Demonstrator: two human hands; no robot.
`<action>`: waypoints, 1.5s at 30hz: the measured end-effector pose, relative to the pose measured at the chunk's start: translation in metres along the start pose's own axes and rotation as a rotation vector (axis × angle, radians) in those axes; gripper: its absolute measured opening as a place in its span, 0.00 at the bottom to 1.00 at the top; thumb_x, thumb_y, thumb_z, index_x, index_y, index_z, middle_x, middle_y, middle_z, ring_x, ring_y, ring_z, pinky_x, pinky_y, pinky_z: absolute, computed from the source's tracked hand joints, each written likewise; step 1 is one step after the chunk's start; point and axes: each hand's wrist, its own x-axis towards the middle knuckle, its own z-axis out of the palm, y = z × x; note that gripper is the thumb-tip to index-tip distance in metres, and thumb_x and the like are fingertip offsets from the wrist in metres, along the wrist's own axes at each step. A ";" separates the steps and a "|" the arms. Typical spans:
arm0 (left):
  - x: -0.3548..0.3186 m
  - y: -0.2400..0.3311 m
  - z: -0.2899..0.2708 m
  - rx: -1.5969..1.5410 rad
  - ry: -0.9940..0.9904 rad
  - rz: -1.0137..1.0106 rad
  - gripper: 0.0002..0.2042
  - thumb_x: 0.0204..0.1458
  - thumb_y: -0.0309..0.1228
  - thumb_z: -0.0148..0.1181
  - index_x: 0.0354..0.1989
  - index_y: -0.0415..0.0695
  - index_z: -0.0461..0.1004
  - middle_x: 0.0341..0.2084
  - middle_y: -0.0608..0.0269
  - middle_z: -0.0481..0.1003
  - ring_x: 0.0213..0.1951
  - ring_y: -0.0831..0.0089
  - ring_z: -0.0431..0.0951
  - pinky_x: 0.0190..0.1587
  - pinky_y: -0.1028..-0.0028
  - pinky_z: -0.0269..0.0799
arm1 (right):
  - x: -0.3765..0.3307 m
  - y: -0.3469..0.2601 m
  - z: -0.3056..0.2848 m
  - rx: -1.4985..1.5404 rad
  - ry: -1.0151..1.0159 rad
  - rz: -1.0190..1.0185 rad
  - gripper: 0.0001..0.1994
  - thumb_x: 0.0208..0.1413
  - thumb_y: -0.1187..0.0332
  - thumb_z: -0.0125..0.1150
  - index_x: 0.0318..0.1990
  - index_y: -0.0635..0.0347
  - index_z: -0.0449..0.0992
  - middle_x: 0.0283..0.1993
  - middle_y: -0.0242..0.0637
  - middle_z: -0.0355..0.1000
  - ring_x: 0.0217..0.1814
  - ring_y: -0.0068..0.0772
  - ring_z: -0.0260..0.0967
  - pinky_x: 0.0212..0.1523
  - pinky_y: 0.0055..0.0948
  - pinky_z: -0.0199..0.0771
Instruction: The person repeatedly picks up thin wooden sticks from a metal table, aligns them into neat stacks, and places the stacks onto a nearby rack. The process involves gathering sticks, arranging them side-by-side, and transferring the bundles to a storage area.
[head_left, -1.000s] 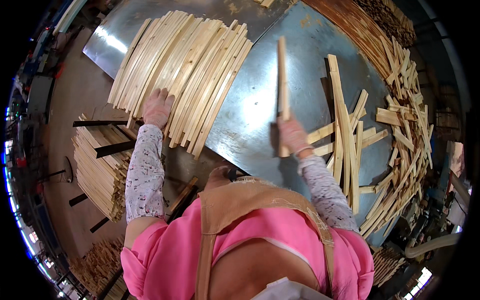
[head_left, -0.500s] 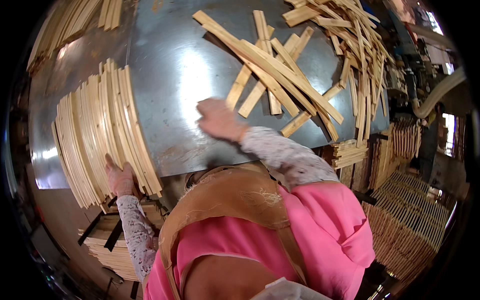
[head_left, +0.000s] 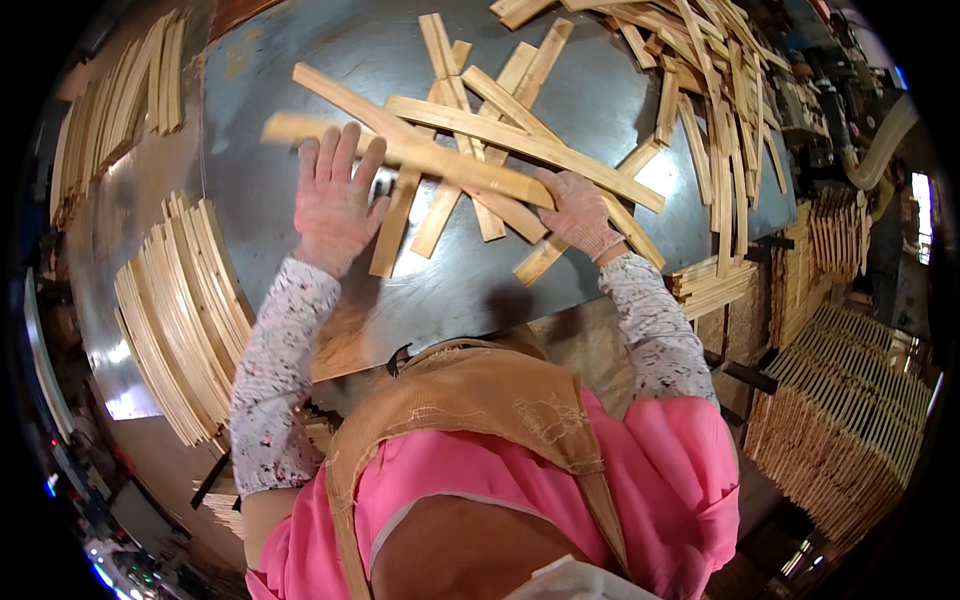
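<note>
A wooden slat (head_left: 440, 160), its far left end blurred, lies slantwise above other loose slats. My right hand (head_left: 580, 214) is closed around its right end. My left hand (head_left: 338, 205) has its fingers stretched out and apart, with the fingertips at the slat's left part; whether they press on it I cannot tell. Beneath and beside it several slats lie crossed on the metal tabletop (head_left: 270, 110), among them a long slat (head_left: 540, 143) running toward the right. To the left of my left arm lies a row of slats (head_left: 185, 310) set side by side.
A heap of loose slats (head_left: 725, 110) covers the table's far right. More slats (head_left: 120, 110) lie at the far left. Beyond the table's right edge are stacked slats (head_left: 715, 287) and a large slat stack (head_left: 840, 420). The table's front edge runs close to my apron (head_left: 460, 400).
My left hand has left the row of slats and moved right to the crossed slats. My right hand has moved right and taken hold of a slat's end. The view has shifted.
</note>
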 end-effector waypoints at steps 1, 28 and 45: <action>0.016 -0.003 -0.007 -0.014 -0.218 0.032 0.32 0.55 0.45 0.70 0.68 0.49 0.74 0.63 0.51 0.76 0.67 0.51 0.73 0.76 0.52 0.59 | -0.008 0.002 -0.005 0.011 0.009 -0.092 0.30 0.56 0.60 0.71 0.67 0.50 0.75 0.55 0.44 0.80 0.60 0.54 0.76 0.63 0.48 0.76; -0.158 -0.008 -0.002 -1.867 -0.155 -1.239 0.22 0.72 0.46 0.56 0.63 0.43 0.67 0.40 0.56 0.80 0.34 0.66 0.82 0.38 0.66 0.82 | 0.202 -0.102 -0.145 0.074 -0.050 -0.643 0.24 0.70 0.52 0.51 0.69 0.42 0.79 0.47 0.44 0.85 0.49 0.47 0.83 0.52 0.48 0.80; -0.225 -0.018 0.051 -2.413 -0.117 -1.266 0.34 0.63 0.32 0.63 0.76 0.40 0.59 0.47 0.46 0.78 0.38 0.61 0.84 0.44 0.58 0.88 | 0.119 -0.212 0.063 0.076 0.097 -0.468 0.20 0.53 0.66 0.67 0.55 0.59 0.82 0.49 0.49 0.81 0.55 0.57 0.76 0.58 0.52 0.76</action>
